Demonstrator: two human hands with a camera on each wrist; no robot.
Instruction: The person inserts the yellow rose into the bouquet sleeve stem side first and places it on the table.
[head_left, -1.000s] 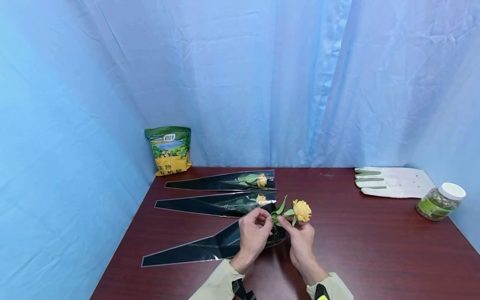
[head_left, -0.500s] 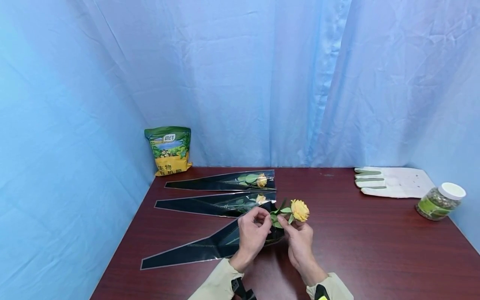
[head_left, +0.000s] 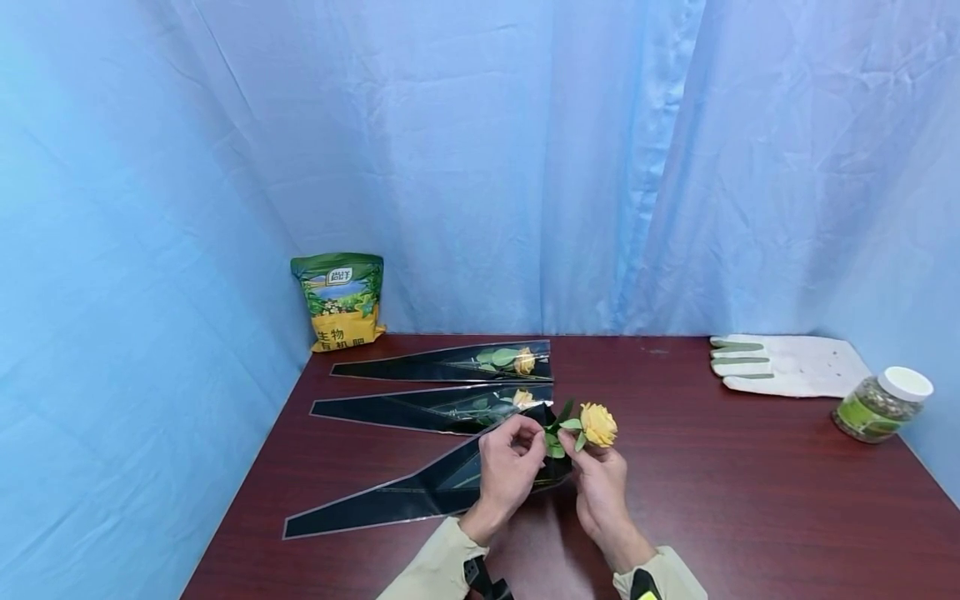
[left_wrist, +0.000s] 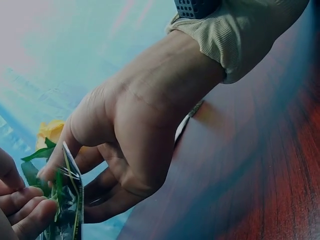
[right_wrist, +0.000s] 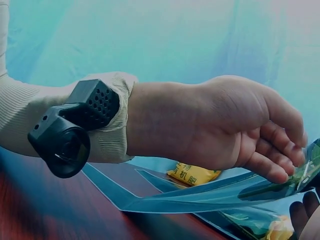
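A yellow rose (head_left: 598,426) with green leaves points right from the mouth of a black-bordered clear flower sleeve (head_left: 375,507). My right hand (head_left: 602,490) holds the rose below its bloom, thumb on top. My left hand (head_left: 508,471) pinches the sleeve near its wide end, beside the leaves. In the left wrist view, the right hand (left_wrist: 142,120) reaches around the leaves, and left fingertips (left_wrist: 30,210) are at the sleeve's edge. The right wrist view shows the left hand (right_wrist: 215,120) over the sleeve (right_wrist: 185,200). The lower stem is mostly hidden by the hands.
Two sleeves with yellow roses, one at the back (head_left: 405,364) and one in front of it (head_left: 382,407), lie beyond my hands. A fertiliser bag (head_left: 337,302) stands back left. At right are a work glove (head_left: 802,367) and a white-lidded jar (head_left: 873,408).
The rose has shifted slightly left and its upright leaf has folded lower toward the sleeve mouth. My right hand moved a little left with it; the left hand stays nearly in place.
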